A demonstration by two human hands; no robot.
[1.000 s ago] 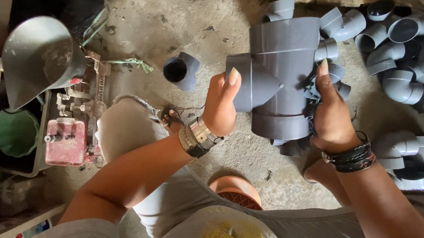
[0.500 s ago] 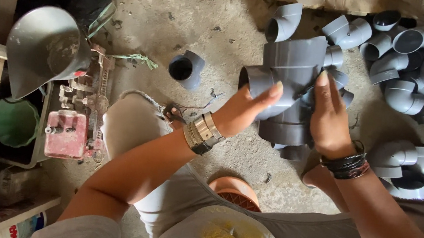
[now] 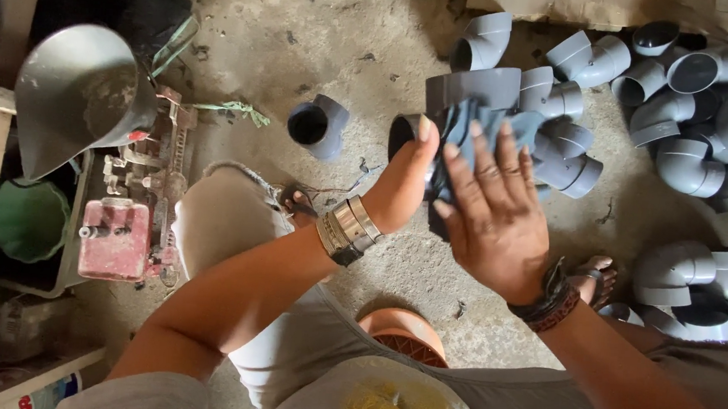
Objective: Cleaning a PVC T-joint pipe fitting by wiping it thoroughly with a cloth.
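Note:
I hold a large grey plastic pipe tee fitting (image 3: 482,89) above the concrete floor. My left hand (image 3: 405,186) grips its side branch, thumb up over the branch opening. My right hand (image 3: 491,212) lies flat across the front of the fitting, fingers spread, pressing a blue-grey cloth (image 3: 470,122) against it. Most of the fitting's body is hidden behind that hand and the cloth.
A heap of grey elbow fittings (image 3: 698,107) fills the upper right, with more at right (image 3: 688,271). One small grey fitting (image 3: 317,125) stands alone on the floor. At left are a grey funnel-shaped piece (image 3: 76,94), a red machine (image 3: 116,238) and a green bucket (image 3: 28,219). An orange stool (image 3: 405,329) is under me.
My right hand has moved from the fitting's right side across its front, now pressing the cloth flat on it. The fitting has turned and my left hand has regripped the side branch.

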